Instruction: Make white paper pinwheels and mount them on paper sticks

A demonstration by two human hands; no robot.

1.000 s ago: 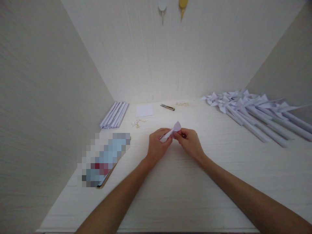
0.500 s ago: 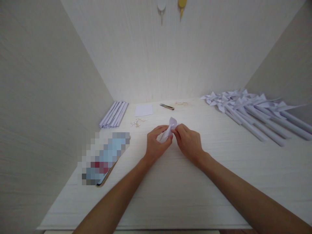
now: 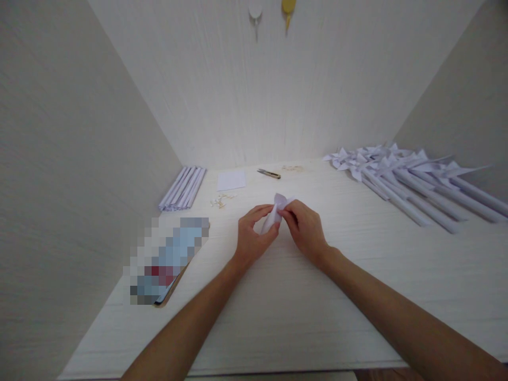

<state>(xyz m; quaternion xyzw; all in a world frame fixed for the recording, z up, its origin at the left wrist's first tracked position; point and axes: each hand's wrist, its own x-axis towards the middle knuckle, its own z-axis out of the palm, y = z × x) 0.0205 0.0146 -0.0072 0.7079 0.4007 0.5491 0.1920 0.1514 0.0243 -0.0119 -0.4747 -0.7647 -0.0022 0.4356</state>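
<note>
A small white paper pinwheel head [image 3: 272,217] is held between both hands above the middle of the table. My left hand [image 3: 254,233] curves round its left side, thumb and fingertips closed on the paper. From the right, my right hand [image 3: 304,225] pinches it near its centre. One curved blade stands up above the fingertips. Whatever else the right fingertips may hold is hidden.
Finished paper pinwheels on rolled sticks [image 3: 397,169] are piled at the right. Rolled paper sticks [image 3: 182,188], paper squares [image 3: 231,180], small pale bits [image 3: 221,200], thread snips [image 3: 269,173] and more bits [image 3: 292,169] lie behind. A phone-like device [image 3: 174,259], blurred, lies left.
The whole view has shifted slightly. Both hands keep their hold on the paper, with the right fingers pressing a little closer over its centre.
</note>
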